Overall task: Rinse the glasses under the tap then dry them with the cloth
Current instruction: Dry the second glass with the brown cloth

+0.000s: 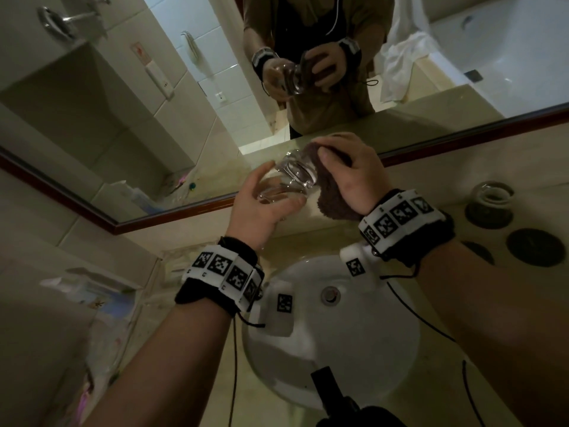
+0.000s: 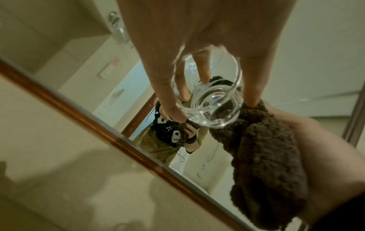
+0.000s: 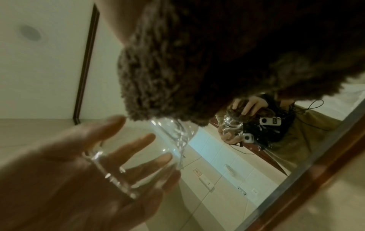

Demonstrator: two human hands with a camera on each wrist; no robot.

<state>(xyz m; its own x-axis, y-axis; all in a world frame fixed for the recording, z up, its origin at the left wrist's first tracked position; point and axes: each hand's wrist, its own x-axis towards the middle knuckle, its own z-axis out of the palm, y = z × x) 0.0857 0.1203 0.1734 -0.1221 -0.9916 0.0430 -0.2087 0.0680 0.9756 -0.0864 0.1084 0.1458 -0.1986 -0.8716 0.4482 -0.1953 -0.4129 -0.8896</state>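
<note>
Glass held against cloth above the sink

The left hand curls its fingers round the clear glass, tilted on its side between both hands; its base touches the brown cloth, which the right hand grips bunched

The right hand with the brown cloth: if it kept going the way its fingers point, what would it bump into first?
The right hand already presses the cloth against the glass that the left hand holds, so probably the glass.
</note>
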